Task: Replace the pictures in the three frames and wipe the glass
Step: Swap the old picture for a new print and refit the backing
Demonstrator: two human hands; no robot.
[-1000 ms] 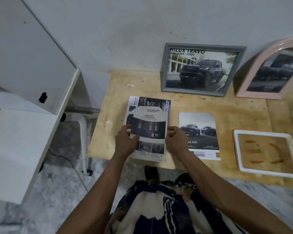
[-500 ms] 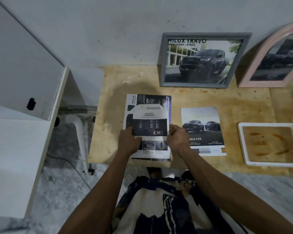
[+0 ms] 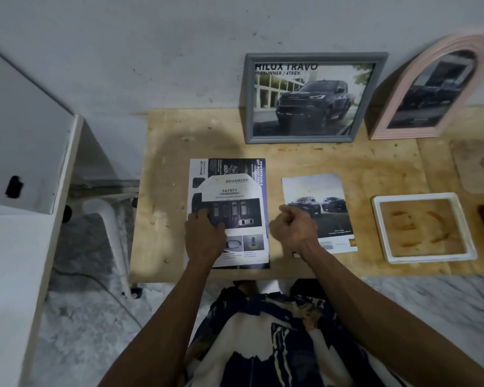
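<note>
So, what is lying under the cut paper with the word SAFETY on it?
A larger brochure sheet lies under the cut picture; its dark top strip and right edge show. The left hand presses on both. The sheet's middle is covered, so its print there cannot be seen.

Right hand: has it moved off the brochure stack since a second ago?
Yes. The right hand left the brochure and shifted right, over the car print.

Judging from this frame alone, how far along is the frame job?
Looks done: grey rectangular frame and pink arched frame stand against the wall holding car pictures. In hand: left hand presses the safety brochure sheets; right hand hovers, fingers curled, over the two-car print. Left: white rectangular frame lies empty; wiping cannot be judged.
</note>
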